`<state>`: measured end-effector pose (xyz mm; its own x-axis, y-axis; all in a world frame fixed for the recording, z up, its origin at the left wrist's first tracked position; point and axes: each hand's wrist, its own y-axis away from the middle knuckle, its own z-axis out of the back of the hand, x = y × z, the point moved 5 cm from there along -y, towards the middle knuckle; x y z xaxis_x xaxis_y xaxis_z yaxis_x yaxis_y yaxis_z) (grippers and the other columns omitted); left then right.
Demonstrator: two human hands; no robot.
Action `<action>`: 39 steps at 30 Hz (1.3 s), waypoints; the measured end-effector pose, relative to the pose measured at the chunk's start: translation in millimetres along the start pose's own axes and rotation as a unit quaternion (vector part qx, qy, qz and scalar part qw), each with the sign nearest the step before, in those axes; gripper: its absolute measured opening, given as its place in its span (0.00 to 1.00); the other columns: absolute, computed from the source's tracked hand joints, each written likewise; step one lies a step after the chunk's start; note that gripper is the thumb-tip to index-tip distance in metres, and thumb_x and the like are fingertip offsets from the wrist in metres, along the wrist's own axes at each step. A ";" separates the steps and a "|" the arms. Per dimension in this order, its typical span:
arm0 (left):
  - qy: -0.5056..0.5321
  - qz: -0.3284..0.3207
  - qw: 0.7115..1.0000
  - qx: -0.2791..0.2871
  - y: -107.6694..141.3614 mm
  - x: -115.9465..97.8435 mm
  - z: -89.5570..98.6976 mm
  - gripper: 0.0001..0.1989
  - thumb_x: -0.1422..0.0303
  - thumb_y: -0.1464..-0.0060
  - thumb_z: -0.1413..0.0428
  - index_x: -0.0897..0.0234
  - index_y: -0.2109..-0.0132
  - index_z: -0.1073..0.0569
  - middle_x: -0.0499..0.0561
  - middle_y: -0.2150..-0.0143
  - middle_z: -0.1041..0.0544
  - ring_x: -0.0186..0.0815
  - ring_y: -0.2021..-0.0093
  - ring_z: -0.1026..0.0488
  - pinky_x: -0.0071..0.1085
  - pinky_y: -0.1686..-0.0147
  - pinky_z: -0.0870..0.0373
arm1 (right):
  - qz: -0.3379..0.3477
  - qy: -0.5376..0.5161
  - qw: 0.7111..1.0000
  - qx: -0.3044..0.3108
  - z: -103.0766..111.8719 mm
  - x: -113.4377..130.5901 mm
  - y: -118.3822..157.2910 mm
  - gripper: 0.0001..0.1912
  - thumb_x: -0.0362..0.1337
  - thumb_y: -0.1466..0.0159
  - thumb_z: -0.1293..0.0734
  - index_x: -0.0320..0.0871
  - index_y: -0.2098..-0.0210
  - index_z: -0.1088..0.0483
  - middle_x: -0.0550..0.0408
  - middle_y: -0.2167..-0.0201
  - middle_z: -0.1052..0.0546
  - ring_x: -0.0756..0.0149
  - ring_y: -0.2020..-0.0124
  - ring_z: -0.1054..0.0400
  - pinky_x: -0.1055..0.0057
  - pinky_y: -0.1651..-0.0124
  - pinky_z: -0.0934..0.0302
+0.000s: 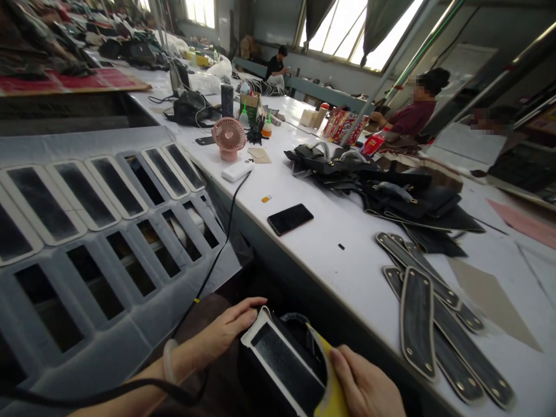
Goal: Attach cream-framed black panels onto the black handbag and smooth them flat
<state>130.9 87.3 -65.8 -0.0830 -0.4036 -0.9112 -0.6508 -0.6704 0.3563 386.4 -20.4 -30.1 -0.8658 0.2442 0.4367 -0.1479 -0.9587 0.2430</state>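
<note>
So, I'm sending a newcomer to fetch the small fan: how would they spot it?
Find the white table beside the grey slotted panel. Near its edge, just beyond the white block, stands the fan. Its round pink grille sets it apart from the bottles nearby.

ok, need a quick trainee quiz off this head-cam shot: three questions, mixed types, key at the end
1. Multiple choice: what colour is the small fan on the table?
A) black
B) pink
C) green

2. True or false: the left hand touches a corner of the pale-edged black panel.

3. Fill in: the right hand holds material coloured ____.

Key: 1. B; 2. True; 3. yellow.
</note>
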 end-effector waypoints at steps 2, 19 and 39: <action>0.007 -0.002 1.000 -0.011 -0.1 0.7 -0.2 0.30 0.52 0.41 0.49 0.61 0.36 0.40 0.49 0.60 0.26 0.36 0.60 0.31 0.31 0.58 0.37 | 0.091 0.117 0.988 -0.038 -4.9 38.7 -27.1 0.28 0.49 0.29 0.55 0.47 0.75 0.35 0.55 0.78 0.28 0.61 0.74 0.31 0.69 0.69 0.47; 0.084 -0.075 0.984 -0.137 3.0 10.5 5.2 0.43 0.58 0.43 0.44 0.43 0.32 0.64 0.59 0.35 0.43 0.24 0.72 0.32 0.29 0.67 0.33 | 0.394 0.250 0.884 0.030 -11.3 150.8 -121.0 0.22 0.42 0.28 0.49 0.45 0.72 0.33 0.56 0.76 0.24 0.65 0.74 0.31 0.65 0.70 0.56; -0.160 -0.080 0.973 -0.148 12.0 -16.9 3.5 0.21 0.57 0.41 0.47 0.61 0.44 0.26 0.53 0.55 0.20 0.43 0.55 0.25 0.33 0.52 0.29 | 0.441 0.242 0.864 0.036 -7.2 148.1 -111.0 0.22 0.42 0.28 0.50 0.43 0.72 0.34 0.54 0.77 0.26 0.66 0.77 0.34 0.65 0.71 0.55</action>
<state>121.8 88.3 -46.8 -0.2601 -0.0955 -0.9608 -0.4327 -0.8780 0.2045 271.2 121.2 1.3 -0.7276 -0.6823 0.0711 0.6859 -0.7250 0.0625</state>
